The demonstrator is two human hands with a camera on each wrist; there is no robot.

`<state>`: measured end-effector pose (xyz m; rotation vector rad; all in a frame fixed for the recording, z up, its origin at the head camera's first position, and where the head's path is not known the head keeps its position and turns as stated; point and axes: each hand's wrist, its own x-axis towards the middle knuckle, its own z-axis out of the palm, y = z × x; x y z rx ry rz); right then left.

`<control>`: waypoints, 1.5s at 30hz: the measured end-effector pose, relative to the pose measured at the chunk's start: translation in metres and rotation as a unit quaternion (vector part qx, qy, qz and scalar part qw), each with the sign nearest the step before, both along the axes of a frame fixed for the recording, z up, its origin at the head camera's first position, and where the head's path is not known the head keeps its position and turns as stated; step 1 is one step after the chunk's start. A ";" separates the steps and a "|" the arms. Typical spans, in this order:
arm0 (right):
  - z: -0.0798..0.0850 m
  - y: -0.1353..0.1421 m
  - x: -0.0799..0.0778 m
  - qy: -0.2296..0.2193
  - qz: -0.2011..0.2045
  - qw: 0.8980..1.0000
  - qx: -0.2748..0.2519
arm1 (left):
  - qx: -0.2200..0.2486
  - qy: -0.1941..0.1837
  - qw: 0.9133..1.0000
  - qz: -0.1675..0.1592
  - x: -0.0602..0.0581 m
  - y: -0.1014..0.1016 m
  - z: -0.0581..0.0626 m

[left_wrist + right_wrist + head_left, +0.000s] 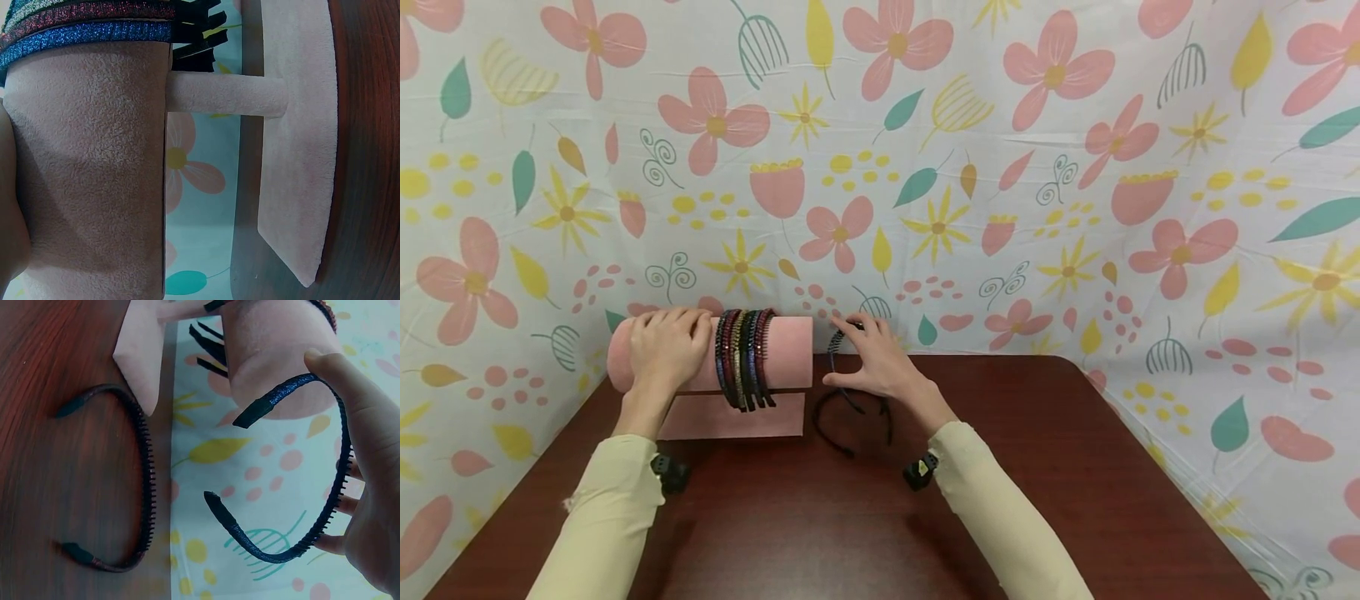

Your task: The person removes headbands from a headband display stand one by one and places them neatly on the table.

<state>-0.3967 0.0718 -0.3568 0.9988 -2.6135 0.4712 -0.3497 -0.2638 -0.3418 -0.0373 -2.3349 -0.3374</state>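
A pink plush roll [790, 350] on a stand carries several glittery headbands [745, 358] side by side near its middle. My left hand [666, 346] rests over the roll's left part, its fingers curving across the top. Just off the roll's right end, my right hand [880, 362] holds a dark blue headband [344, 437] between thumb and fingers, its toothed edge toward the palm and its ends apart. On the table below lies another headband [147, 481], dark with small teeth. Only an edge of the left hand [11, 206] shows in the left wrist view.
The stand's flat pink base [737, 417] sits on the dark red-brown table [820, 517]. A flowered cloth [880, 167] hangs right behind the table's back edge. Each wrist wears a small black camera; one [920, 472] is at the right cuff.
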 end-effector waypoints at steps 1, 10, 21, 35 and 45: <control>0.000 0.001 0.000 0.000 -0.002 1.000 0.001 | 0.000 -0.001 1.000 0.000 0.000 0.000 0.000; -0.006 0.015 -0.001 -0.010 -0.011 1.000 -0.001 | 0.004 -0.012 1.000 0.001 0.001 0.001 0.002; -0.017 0.031 -0.004 -0.006 -0.015 1.000 0.006 | 0.003 -0.009 1.000 -0.002 0.001 0.001 0.001; -0.031 0.047 -0.007 -0.017 -0.033 0.999 0.032 | -0.002 -0.009 1.000 -0.002 0.002 0.000 0.000; -0.048 0.063 -0.015 -0.062 -0.052 0.996 0.035 | -0.002 -0.010 1.000 -0.003 0.002 0.000 0.001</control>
